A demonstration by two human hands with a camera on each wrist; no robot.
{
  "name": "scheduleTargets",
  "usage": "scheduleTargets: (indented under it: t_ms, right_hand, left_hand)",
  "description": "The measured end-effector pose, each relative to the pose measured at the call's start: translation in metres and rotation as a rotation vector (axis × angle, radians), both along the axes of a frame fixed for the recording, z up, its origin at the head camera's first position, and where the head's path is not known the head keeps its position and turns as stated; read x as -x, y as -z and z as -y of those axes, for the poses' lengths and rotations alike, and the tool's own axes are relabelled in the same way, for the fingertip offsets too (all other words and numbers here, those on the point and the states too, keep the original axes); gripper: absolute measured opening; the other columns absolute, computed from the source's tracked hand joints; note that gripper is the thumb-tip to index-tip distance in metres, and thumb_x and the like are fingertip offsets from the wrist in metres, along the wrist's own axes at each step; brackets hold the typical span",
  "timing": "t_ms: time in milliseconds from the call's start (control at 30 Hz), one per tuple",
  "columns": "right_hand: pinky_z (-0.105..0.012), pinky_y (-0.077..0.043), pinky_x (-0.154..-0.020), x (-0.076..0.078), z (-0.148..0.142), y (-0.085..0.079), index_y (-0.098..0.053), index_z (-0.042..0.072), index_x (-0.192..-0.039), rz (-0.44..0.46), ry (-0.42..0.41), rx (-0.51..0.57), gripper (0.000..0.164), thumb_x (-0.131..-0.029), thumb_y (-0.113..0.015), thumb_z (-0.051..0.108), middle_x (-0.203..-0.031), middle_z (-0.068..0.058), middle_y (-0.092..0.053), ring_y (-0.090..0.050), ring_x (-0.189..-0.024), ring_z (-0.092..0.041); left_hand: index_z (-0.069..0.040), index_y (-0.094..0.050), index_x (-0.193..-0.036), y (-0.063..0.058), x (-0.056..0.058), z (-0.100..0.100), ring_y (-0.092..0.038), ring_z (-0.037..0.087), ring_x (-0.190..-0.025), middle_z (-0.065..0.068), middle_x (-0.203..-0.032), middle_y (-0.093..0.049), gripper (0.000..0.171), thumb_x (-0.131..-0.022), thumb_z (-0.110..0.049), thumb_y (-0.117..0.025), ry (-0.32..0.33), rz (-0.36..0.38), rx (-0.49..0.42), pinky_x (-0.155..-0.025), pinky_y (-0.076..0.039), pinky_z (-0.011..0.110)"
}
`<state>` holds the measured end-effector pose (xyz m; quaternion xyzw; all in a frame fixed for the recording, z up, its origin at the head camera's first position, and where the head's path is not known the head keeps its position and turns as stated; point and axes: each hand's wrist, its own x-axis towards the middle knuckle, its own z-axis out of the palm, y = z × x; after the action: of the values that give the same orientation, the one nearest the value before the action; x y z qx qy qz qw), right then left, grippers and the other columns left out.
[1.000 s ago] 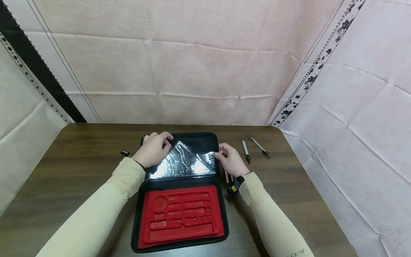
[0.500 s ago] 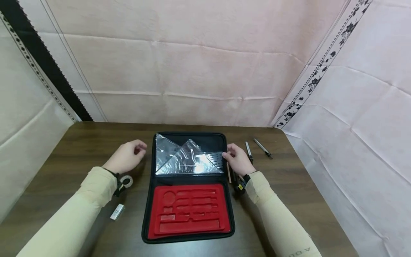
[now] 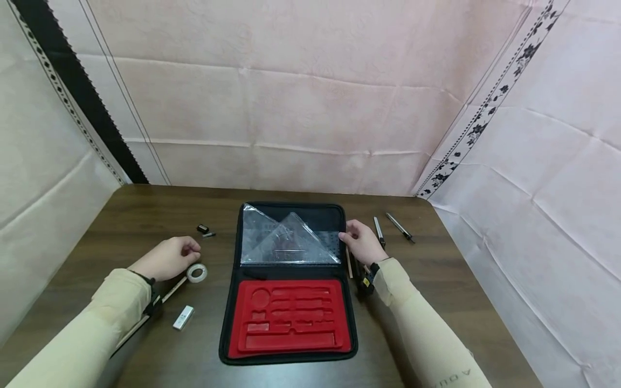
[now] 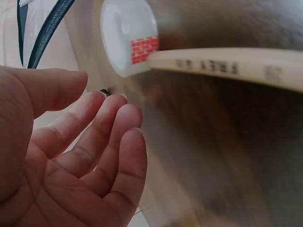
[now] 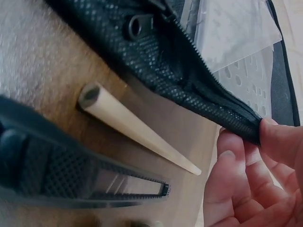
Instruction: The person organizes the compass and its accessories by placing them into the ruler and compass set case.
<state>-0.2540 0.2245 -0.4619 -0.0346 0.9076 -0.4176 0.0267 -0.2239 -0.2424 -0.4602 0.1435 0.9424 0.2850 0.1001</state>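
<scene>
A black zip case (image 3: 322, 215) lies spread flat on the table, with a moulded red tray (image 3: 291, 342) in its near half. Clear set squares (image 3: 296, 242) sit in a pocket of the far half. My right hand (image 3: 363, 243) pinches the case's right edge between thumb and fingers, seen close up in the right wrist view. Left of the case is my left hand (image 3: 167, 258), its fingers loosely bent and holding nothing. Near it are a tape roll (image 3: 190, 274) and a wooden pencil (image 4: 218, 66), whose tip end appears beside the roll.
A white eraser (image 3: 183, 317) lies nearer me on the left; a small black piece (image 3: 202, 228) lies farther back. Right of the case are a wooden pencil (image 5: 132, 125) and a black ridged tool (image 5: 61, 170). Two pen-like tools (image 3: 379, 231) lie farther right.
My left hand has let go of the case's upper left edge and moved left and toward me. My right hand still holds the right edge. The view has shifted slightly.
</scene>
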Motion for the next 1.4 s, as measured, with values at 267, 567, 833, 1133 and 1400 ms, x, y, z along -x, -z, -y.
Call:
scheduleTargets:
  t_ms: [267, 567, 833, 1133, 1400]
  right_hand:
    - [-0.035, -0.048, -0.065, 0.005, 0.001, 0.003, -0.053, 0.01, -0.127, 0.013, 0.024, -0.067, 0.035, -0.097, -0.06, 0.026, -0.092, -0.008, -0.061, -0.058, -0.073, -0.021]
    - [-0.037, -0.049, -0.071, 0.006, 0.011, 0.005, -0.05, 0.003, -0.133, 0.071, 0.029, -0.142, 0.048, -0.093, -0.066, 0.025, -0.096, -0.008, -0.06, -0.058, -0.077, -0.021]
    - [-0.04, -0.049, -0.08, 0.008, 0.014, 0.009, -0.053, 0.002, -0.131, 0.075, 0.035, -0.193, 0.053, -0.087, -0.073, 0.025, -0.1, -0.009, -0.062, -0.058, -0.088, -0.023]
    - [-0.044, -0.049, -0.086, 0.006, 0.017, 0.01, -0.053, 0.006, -0.132, 0.071, 0.007, -0.194, 0.052, -0.087, -0.073, 0.024, -0.115, -0.013, -0.062, -0.058, -0.104, -0.026]
    - [-0.039, -0.05, -0.075, 0.003, -0.003, -0.004, -0.06, 0.003, -0.114, 0.051, -0.019, -0.231, 0.029, -0.09, -0.068, 0.017, -0.097, -0.007, -0.063, -0.06, -0.087, -0.022]
  left_hand:
    - [0.002, -0.062, -0.105, 0.005, 0.0, -0.008, -0.055, 0.02, -0.079, 0.008, -0.09, -0.061, 0.016, -0.095, -0.01, -0.058, 0.024, 0.017, -0.027, -0.068, -0.046, 0.036]
    - [0.002, -0.062, -0.103, 0.01, 0.002, -0.009, -0.054, 0.02, -0.076, 0.007, -0.086, -0.059, 0.016, -0.094, -0.011, -0.06, 0.013, 0.03, -0.027, -0.065, -0.045, 0.034]
    - [0.004, -0.062, -0.103, 0.003, 0.005, -0.04, -0.055, 0.02, -0.077, 0.008, -0.086, -0.059, 0.02, -0.094, -0.013, -0.062, 0.036, 0.031, -0.033, -0.069, -0.048, 0.037]
    - [-0.004, -0.058, -0.089, 0.004, 0.027, -0.076, -0.051, 0.022, -0.071, 0.008, -0.078, -0.056, 0.039, -0.084, -0.038, -0.074, -0.029, 0.097, 0.064, -0.062, -0.041, 0.034]
    - [-0.006, -0.054, -0.085, 0.014, 0.044, -0.072, -0.048, 0.023, -0.072, 0.009, -0.076, -0.052, 0.05, -0.079, -0.05, -0.075, -0.047, 0.2, 0.092, -0.061, -0.038, 0.033]
